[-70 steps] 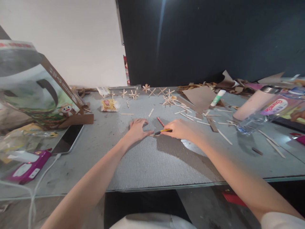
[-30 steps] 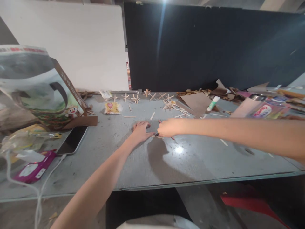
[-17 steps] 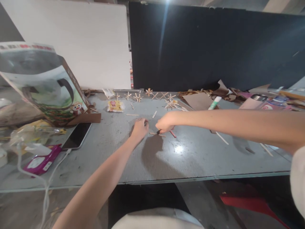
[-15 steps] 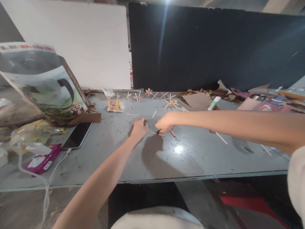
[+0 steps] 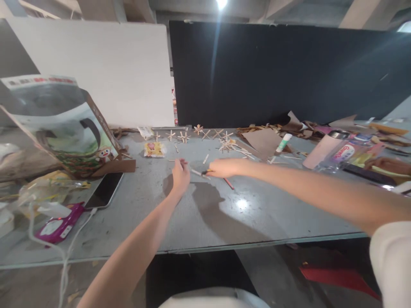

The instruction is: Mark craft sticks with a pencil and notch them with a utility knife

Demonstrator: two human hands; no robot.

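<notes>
My left hand [image 5: 180, 174] is closed on a thin pale wooden stick [image 5: 194, 172] and holds it just above the grey table [image 5: 205, 218]. My right hand [image 5: 224, 167] is closed on a small yellow-and-black tool [image 5: 205, 172], whose dark tip meets the free end of the stick. Both hands are near the middle of the table, a hand's width apart. A red pencil [image 5: 228, 183] lies flat on the table just below my right hand.
A tilted printed box [image 5: 64, 124], a phone [image 5: 104, 189], a pink packet [image 5: 54, 222] and a white cable are on the left. Star shapes of sticks [image 5: 183, 137] line the back. Cardboard scraps [image 5: 263, 141], a glue tube [image 5: 283, 142], a pink bottle [image 5: 323, 149] and another person's hand [image 5: 388, 164] are at right.
My left hand has lifted from flat on the table and now pinches the stick in the air. My right hand has risen with its tool, uncovering the red pencil. The view has tilted up.
</notes>
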